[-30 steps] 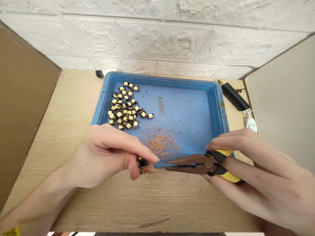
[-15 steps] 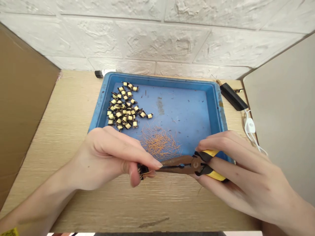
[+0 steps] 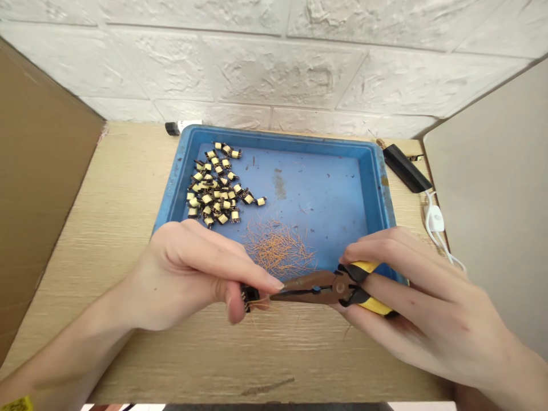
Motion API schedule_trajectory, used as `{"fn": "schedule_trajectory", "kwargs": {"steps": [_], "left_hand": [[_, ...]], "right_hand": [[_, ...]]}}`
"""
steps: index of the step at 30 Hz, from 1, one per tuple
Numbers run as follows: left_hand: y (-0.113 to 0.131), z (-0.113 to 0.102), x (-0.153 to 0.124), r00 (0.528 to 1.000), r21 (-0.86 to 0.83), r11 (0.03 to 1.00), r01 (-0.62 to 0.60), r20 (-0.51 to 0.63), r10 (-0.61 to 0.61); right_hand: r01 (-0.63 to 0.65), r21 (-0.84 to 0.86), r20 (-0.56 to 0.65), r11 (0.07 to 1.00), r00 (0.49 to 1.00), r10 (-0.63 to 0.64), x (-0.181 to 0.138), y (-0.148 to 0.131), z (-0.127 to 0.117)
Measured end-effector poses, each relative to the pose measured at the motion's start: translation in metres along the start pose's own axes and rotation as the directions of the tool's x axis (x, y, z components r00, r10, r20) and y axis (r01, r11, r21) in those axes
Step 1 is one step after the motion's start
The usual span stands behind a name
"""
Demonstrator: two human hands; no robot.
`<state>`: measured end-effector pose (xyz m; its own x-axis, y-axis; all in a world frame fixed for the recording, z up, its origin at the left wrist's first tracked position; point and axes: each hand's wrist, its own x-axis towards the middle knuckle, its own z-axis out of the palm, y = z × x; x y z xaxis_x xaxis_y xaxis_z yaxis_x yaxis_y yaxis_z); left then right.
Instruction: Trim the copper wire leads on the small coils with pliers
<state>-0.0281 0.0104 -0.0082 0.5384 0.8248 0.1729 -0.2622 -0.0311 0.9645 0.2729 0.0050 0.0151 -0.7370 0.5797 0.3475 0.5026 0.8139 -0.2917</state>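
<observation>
My left hand (image 3: pixel 192 274) pinches a small black component (image 3: pixel 249 297) with thin copper leads, held just in front of the blue tray (image 3: pixel 381 188). My right hand (image 3: pixel 406 297) grips rusty needle-nose pliers (image 3: pixel 317 288) with yellow-and-black handles. The plier tips touch the component's leads at my left fingertips. Inside the tray lie a heap of several small yellow-and-black components (image 3: pixel 214 185) at the left and a pile of cut copper wire bits (image 3: pixel 278 248) near the front.
The tray rests on a pale wooden table (image 3: pixel 120 182) against a white brick wall. A brown cardboard panel (image 3: pixel 38 188) stands at the left, a grey panel (image 3: pixel 492 188) at the right. A black tool (image 3: pixel 402 165) and a white cable switch (image 3: pixel 434 220) lie right of the tray.
My right hand moved the pliers left until their tips met the leads of the component in my left hand. In the last half second almost nothing moved.
</observation>
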Motion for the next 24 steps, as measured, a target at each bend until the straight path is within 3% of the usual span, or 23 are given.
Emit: {"fn": "schedule_trajectory", "kwargs": {"steps": [14, 24], "left_hand": [[-0.0032, -0.0021, -0.0042, 1.0, -0.001, 1.0, 0.005, 0.001, -0.005], [0.0, -0.0028, -0.0047, 0.994, 0.014, 0.994, 0.107, -0.025, -0.106]], "right_hand": [[0.002, 0.013, 0.043, 1.0, 0.999, -0.002, 0.0029, -0.0002, -0.0017], [-0.028, 0.039, 0.011, 0.999, 1.0, 0.028, 0.0002, 0.0024, -0.0036]]}}
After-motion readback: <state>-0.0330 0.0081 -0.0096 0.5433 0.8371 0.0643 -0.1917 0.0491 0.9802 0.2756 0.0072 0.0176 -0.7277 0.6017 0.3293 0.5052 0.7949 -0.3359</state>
